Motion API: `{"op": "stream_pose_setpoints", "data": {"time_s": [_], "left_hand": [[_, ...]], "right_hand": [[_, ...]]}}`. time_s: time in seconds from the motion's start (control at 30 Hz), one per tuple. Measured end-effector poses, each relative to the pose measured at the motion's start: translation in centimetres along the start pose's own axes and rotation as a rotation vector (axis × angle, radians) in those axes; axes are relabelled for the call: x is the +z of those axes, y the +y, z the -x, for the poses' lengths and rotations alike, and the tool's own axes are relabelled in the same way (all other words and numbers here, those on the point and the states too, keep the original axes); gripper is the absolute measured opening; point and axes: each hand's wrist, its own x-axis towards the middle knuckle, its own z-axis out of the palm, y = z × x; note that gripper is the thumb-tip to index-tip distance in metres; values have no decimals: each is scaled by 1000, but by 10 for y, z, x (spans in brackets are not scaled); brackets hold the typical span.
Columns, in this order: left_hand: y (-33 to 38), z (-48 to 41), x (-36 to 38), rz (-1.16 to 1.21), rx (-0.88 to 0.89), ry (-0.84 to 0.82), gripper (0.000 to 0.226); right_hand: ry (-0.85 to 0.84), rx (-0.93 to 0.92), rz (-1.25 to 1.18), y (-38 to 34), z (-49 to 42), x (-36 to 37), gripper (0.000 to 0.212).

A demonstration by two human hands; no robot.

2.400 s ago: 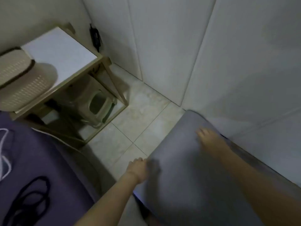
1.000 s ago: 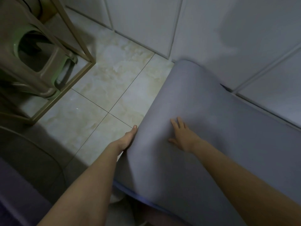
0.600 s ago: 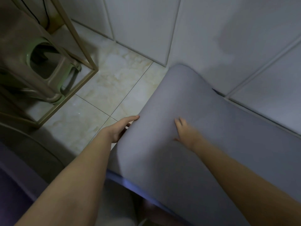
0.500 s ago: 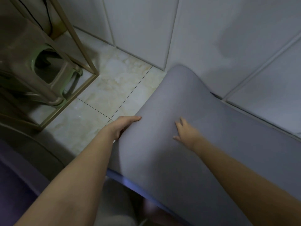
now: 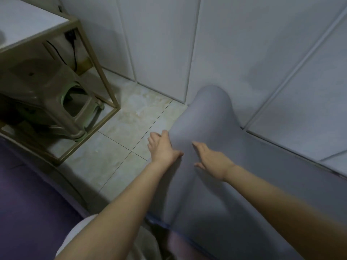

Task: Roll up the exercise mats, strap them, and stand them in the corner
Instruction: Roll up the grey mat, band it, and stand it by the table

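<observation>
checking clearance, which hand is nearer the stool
Left. The left hand rests on the edge of the mat facing the stool; the right hand lies farther in, beyond it.

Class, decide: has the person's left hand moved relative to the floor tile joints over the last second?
Yes. The left hand has moved right, away from the tile-joint crossing, nearer the right hand on the grey mat.

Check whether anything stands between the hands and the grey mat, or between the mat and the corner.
Nothing visible. The left hand rests on the left edge of the grey mat and the right hand lies flat on it. Its far end lies at the wall by the corner; the side table stands apart, to the left.
</observation>
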Motion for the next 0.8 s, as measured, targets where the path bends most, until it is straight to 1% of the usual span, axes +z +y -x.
{"op": "stream_pose_setpoints", "data": {"time_s": [0.07,0.1,0.13,0.23,0.3,0.37,0.43,0.47,0.53,0.6,0.67,0.73,0.8], "left_hand": [[7,16,-2,-134,213,116,55],[10,24,-3,-192,293,124,50],[12,31,-4,-230,350,100,45],[19,55,-5,-228,483,33,32],[22,71,-3,-244,603,-9,31],[22,85,1,-262,730,-64,28],[18,95,6,-286,866,-128,25],[15,99,9,-289,927,-165,24],[11,103,13,-275,1010,-232,25],[9,103,13,-254,1028,-286,29],[7,99,9,-238,961,-336,32],[4,93,7,-282,865,-367,33],[2,90,7,-396,764,-351,37]], "right_hand": [[92,-22,53,-6,11,-7,66],[141,-11,70,-8,16,-11,65],[194,9,80,-8,21,-14,65],[382,42,102,1,35,-23,70],[424,-1,174,10,43,-30,81],[392,-104,336,22,53,-37,86],[288,-179,479,34,65,-45,86],[217,-183,527,38,72,-51,87],[105,-108,585,45,88,-60,86],[42,9,620,55,104,-67,86],[-21,127,616,66,124,-65,81],[-3,153,528,72,143,-54,72],[-11,179,469,69,160,-39,63]]}}
